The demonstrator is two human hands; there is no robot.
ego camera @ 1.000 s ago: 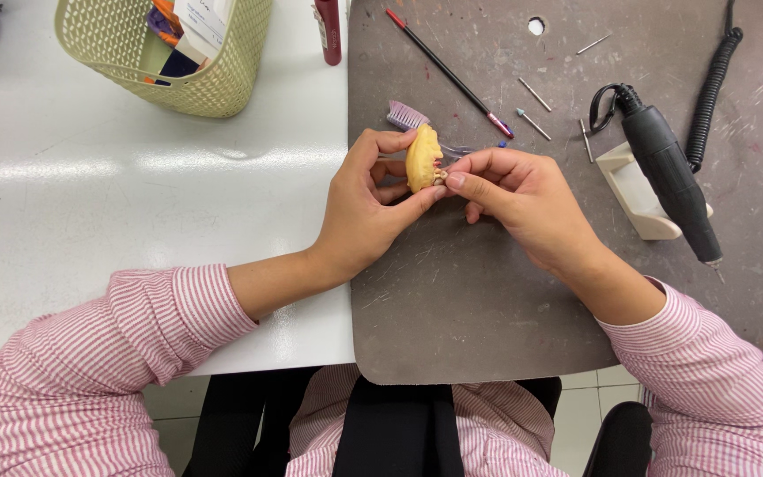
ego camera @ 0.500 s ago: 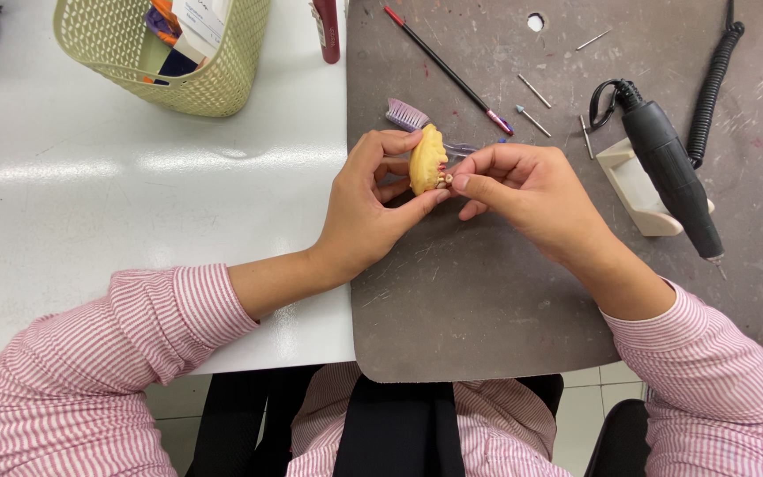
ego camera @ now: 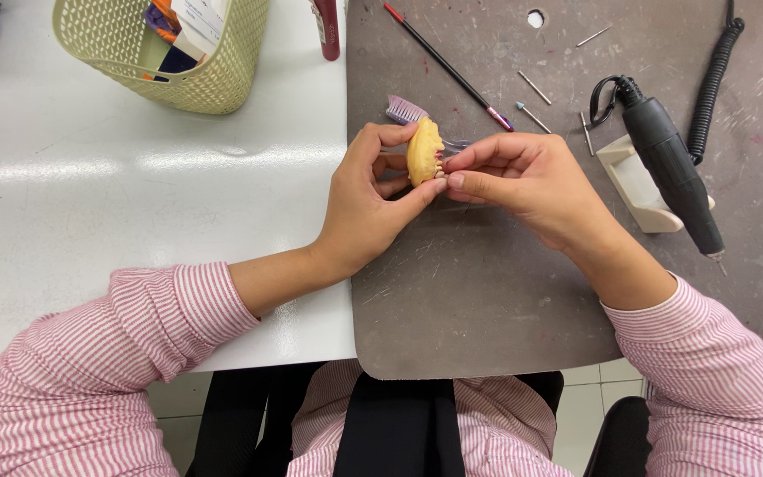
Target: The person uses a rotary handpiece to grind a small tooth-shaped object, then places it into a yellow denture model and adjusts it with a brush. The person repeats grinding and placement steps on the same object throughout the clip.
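Yellow dental cast pinched upright in the left hand above the grey mat — right hand with fingertips closed at its toothed edge — likely rigid, light and brittle, best gripped by the base.

One yellow dental cast, one toothbrush, one black handpiece, four loose burs, one woven basket

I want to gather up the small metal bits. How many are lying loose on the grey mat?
4, all on the grey mat: bit by the hole, two bits near the red-tipped tool, one beside the black handpiece. Hands may hide others.
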